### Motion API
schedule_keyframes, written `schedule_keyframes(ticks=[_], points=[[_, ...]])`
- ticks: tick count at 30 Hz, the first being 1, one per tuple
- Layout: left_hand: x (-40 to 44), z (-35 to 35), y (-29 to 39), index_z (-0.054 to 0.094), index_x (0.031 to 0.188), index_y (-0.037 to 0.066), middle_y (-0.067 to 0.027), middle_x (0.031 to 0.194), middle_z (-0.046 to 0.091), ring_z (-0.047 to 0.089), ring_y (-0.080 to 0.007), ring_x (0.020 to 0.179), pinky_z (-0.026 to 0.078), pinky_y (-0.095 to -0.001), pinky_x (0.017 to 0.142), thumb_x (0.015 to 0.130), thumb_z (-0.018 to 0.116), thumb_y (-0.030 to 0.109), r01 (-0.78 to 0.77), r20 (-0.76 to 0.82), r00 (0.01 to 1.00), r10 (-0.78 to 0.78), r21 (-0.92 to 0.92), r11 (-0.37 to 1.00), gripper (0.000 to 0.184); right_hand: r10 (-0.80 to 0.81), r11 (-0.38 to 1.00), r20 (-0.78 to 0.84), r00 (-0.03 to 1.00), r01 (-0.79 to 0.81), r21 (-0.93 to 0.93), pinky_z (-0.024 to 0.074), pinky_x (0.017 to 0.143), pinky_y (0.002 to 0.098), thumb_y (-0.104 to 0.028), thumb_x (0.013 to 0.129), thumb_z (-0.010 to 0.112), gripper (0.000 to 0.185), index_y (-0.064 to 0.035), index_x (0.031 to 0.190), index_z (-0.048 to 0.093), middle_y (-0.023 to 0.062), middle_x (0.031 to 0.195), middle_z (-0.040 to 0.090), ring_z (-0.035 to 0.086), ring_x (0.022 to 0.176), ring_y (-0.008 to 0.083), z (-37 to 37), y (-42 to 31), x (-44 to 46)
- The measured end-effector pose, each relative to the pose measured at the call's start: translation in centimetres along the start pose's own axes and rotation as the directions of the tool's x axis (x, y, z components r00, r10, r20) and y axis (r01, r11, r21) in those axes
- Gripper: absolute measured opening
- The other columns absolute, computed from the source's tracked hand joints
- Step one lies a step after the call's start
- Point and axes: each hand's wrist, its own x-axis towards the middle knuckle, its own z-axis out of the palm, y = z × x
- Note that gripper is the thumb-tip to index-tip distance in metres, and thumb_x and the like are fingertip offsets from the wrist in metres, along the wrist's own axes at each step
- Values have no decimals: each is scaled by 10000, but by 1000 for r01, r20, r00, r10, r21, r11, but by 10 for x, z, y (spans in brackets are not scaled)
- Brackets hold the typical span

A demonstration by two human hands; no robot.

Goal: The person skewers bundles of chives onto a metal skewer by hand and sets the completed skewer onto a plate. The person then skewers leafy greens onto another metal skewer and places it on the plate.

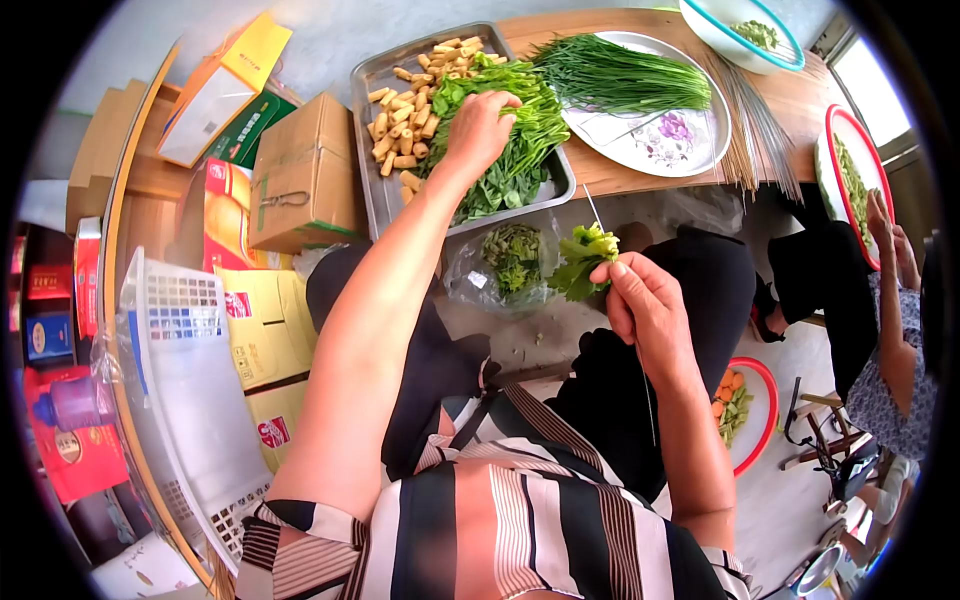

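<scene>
Left hand: One left hand (483, 128) reaches onto the leafy greens (510, 130), fingers bent; whether it grasps any, cannot tell.
Right hand: One right hand (648, 305), nearer, pinches one small green bunch (580, 262) threaded on one thin skewer (596, 208).
Tray: One metal tray (372, 195), far centre, carries leafy greens right of a tan heap (410, 115), pieces too many to count.
Plate: One oval plate (655, 150), right of the tray, bears one chive bundle (640, 80).
Red-rimmed containers: Two; one by a co-worker (905, 340), one (745, 415) on the floor.
</scene>
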Motion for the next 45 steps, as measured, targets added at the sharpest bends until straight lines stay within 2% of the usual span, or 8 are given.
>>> schedule_keyframes(ticks=[7, 14, 25, 29, 32, 35, 41, 45], points=[[23, 19, -16, 632, 1079, 78, -123, 989, 609, 559, -310, 1019, 455, -409, 882, 748, 684, 102, -34, 188, 982, -15, 254, 967, 336, 21, 1000, -19, 1000, -21, -4, 233, 399, 197, -223, 988, 467, 258, -23, 887, 596, -41, 481, 396, 296, 403, 34, -4, -2, 0], [23, 11, -32, 584, 811, 55, -112, 876, 620, 601, -293, 866, 463, -397, 753, 671, 761, 101, 97, 187, 979, -85, -60, 993, 231, 48, 999, -12, 999, -48, -5, 245, 413, 197, -216, 979, 471, 249, -23, 902, 608, -47, 495, 406, 319, 425, 28, -3, -2, 2], [18, -2, -54, 616, 1073, 46, -89, 918, 658, 602, -151, 818, 463, -287, 728, 763, 650, 190, 342, 300, 918, -260, -267, 901, 344, 37, 999, -25, 999, -38, -36, 229, 402, 196, -213, 987, 461, 257, -18, 889, 596, -44, 480, 390, 290, 402, 34, 2, -1, 4], [19, -7, -68, 581, 1019, -8, -83, 882, 631, 584, -136, 776, 476, -295, 684, 809, 547, 116, 309, 104, 948, -299, -521, 796, 246, 31, 999, -19, 999, -32, -20, 229, 403, 197, -216, 986, 462, 258, -18, 889, 596, -43, 479, 388, 290, 402, 35, 2, 2, 4], [20, -35, -66, 570, 986, 36, -105, 906, 625, 618, -228, 762, 543, -372, 659, 864, 453, 98, 354, 215, 857, -469, -906, 232, 181, 17, 999, -34, 999, -19, -51, 226, 402, 201, -220, 985, 461, 258, -19, 891, 594, -41, 478, 385, 290, 405, 35, 2, 3, 4], [15, -69, -55, 580, 938, 62, -80, 844, 628, 594, -209, 716, 501, -367, 639, 866, 473, 162, 335, 308, 836, -454, -942, -22, 163, 10, 998, -28, 1000, -12, -60, 235, 408, 201, -209, 980, 467, 246, -24, 895, 604, -48, 497, 400, 315, 428, 28, 3, 3, 3], [-21, -106, -27, 590, 993, 78, -74, 808, 606, 544, -202, 642, 451, -334, 615, 895, 582, 395, 273, 318, 818, -479, -948, -162, 332, -30, 996, -55, 998, 25, -90, 222, 399, 202, -208, 988, 449, 248, -17, 906, 586, -44, 485, 378, 287, 408, 41, 6, 12, 2], [-71, -123, 18, 575, 1104, 22, -64, 813, 588, 542, -181, 677, 459, -309, 614, 931, 565, 263, 234, 309, 878, -367, -943, -235, 297, -41, 992, -76, 996, 32, -125, 245, 409, 199, -207, 987, 444, 252, -17, 920, 594, -43, 505, 385, 301, 431, 39, 16, 4, -14]])
